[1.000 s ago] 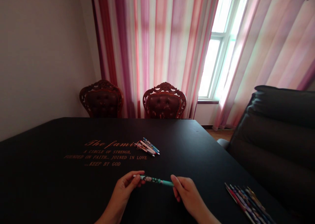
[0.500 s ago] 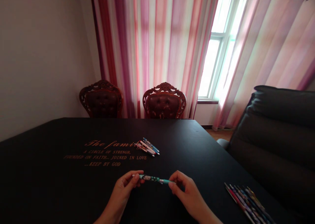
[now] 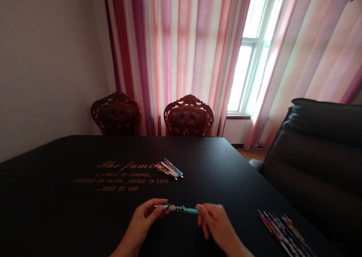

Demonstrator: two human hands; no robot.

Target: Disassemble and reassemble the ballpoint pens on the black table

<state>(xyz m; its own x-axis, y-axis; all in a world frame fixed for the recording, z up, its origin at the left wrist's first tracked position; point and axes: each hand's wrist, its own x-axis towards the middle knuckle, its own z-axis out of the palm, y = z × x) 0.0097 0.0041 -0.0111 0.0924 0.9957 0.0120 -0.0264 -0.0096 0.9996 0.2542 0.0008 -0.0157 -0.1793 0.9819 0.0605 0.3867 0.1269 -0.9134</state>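
Observation:
A teal patterned pen (image 3: 181, 209) is held level above the black table (image 3: 73, 223), between my two hands. My left hand (image 3: 149, 213) pinches its patterned end, where a clip and a whitish tip show. The plain teal end is gripped by my right hand (image 3: 212, 219), thumb on top, which hides the pen's very end. Beyond my hands lies a small pile of pens (image 3: 169, 169) with white, red and blue parts.
A bundle of dark and coloured pens (image 3: 283, 232) lies at the table's right edge. Two carved chairs (image 3: 189, 115) stand behind the far edge, in front of a striped curtain (image 3: 183, 53). To the right is a black padded chair (image 3: 319, 147).
My right hand has turned, with its thumb now over the teal end and its fingers curled below. The pen has rolled, so its clip shows, and sits slightly lower.

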